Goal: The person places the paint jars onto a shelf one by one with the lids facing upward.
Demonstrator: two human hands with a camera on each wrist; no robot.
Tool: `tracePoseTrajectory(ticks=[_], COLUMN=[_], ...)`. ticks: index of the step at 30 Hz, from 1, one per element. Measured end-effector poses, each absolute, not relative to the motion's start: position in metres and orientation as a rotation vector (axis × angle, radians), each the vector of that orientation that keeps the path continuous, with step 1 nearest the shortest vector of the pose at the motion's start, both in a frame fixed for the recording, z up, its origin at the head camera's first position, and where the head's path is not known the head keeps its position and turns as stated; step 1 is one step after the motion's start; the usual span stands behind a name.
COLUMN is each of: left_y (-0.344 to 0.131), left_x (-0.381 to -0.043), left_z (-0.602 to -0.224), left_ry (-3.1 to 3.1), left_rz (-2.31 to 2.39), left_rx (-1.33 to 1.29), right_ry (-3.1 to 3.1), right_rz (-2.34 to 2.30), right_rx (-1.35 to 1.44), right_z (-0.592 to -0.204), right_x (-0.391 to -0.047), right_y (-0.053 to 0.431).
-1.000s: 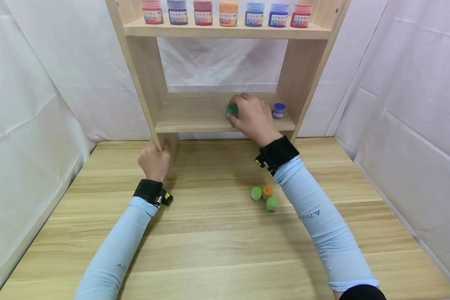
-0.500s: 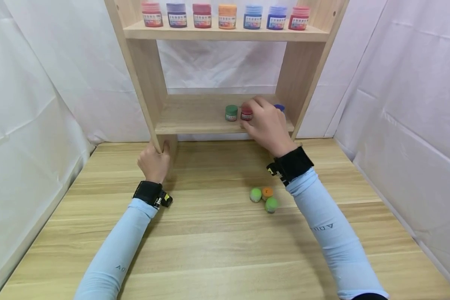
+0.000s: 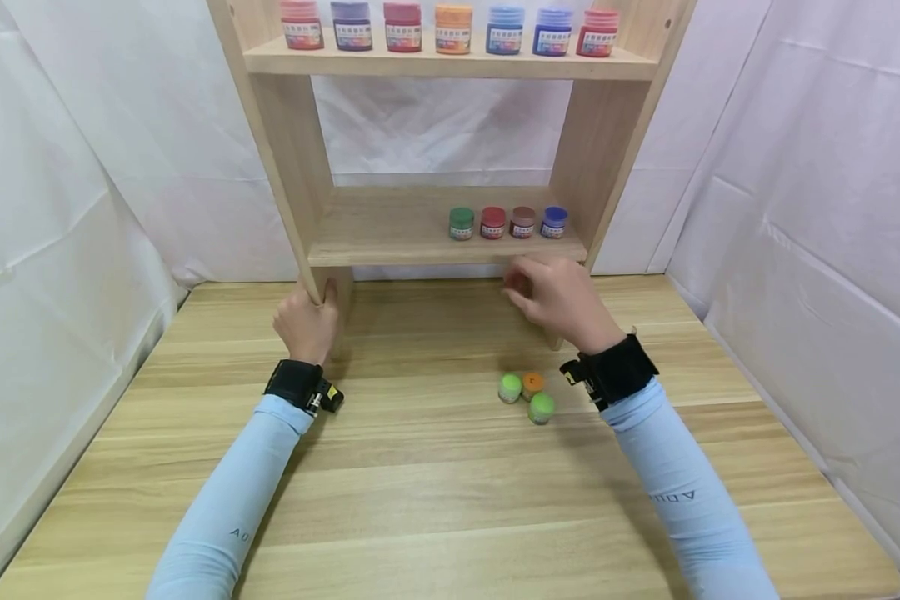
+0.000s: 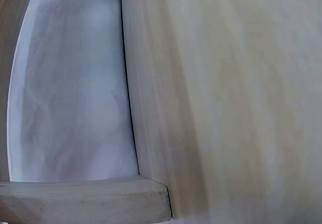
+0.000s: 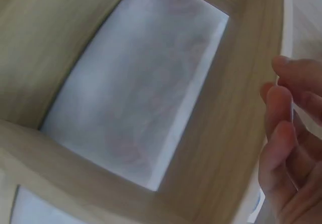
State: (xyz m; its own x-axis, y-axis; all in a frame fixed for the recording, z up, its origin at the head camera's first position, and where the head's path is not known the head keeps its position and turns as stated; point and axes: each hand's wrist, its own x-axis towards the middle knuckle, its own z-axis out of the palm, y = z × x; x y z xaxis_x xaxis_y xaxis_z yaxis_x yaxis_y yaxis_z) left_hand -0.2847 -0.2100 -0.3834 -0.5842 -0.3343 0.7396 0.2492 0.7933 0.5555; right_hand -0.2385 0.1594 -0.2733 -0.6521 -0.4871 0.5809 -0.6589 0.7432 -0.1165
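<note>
My left hand point(image 3: 307, 325) grips the lower left side panel point(image 3: 337, 308) of a wooden shelf unit. My right hand point(image 3: 558, 296) is just below the front edge of the lower shelf point(image 3: 390, 242), fingers loosely bent and nothing between them. The same hand point(image 5: 297, 148) shows at the right of its wrist view, beside the wood. On the lower shelf a green paint jar point(image 3: 461, 224), a red one point(image 3: 492, 223), a brown one point(image 3: 522, 222) and a blue one point(image 3: 553, 223) stand upright in a row on the right half.
Two light green-lidded jars point(image 3: 509, 388) and an orange-lidded jar point(image 3: 532, 384) are clustered on the table point(image 3: 420, 483). Several larger paint jars point(image 3: 453, 30) line the upper shelf point(image 3: 450, 65). White cloth point(image 3: 60, 167) hangs around the table.
My right hand has let go of the green jar, passed the red jar, and moved down and right off the shelf. The left hand has stayed on the panel.
</note>
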Motion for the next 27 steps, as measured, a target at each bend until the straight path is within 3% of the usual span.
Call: tracePoseTrajectory(ticks=[14, 27], left_y=[-0.210, -0.210], left_x=[-0.286, -0.288], left_z=[-0.384, -0.385], left_ry=[-2.046, -2.043], left_rz=[-0.786, -0.783], left_rx=[0.059, 0.073], right_ry=[-3.069, -3.326], right_rz=[0.590, 0.793], right_rx=[0.962, 1.059], right_z=[-0.331, -0.347], right_x=[-0.252, -0.260], right_y=[0.198, 0.215])
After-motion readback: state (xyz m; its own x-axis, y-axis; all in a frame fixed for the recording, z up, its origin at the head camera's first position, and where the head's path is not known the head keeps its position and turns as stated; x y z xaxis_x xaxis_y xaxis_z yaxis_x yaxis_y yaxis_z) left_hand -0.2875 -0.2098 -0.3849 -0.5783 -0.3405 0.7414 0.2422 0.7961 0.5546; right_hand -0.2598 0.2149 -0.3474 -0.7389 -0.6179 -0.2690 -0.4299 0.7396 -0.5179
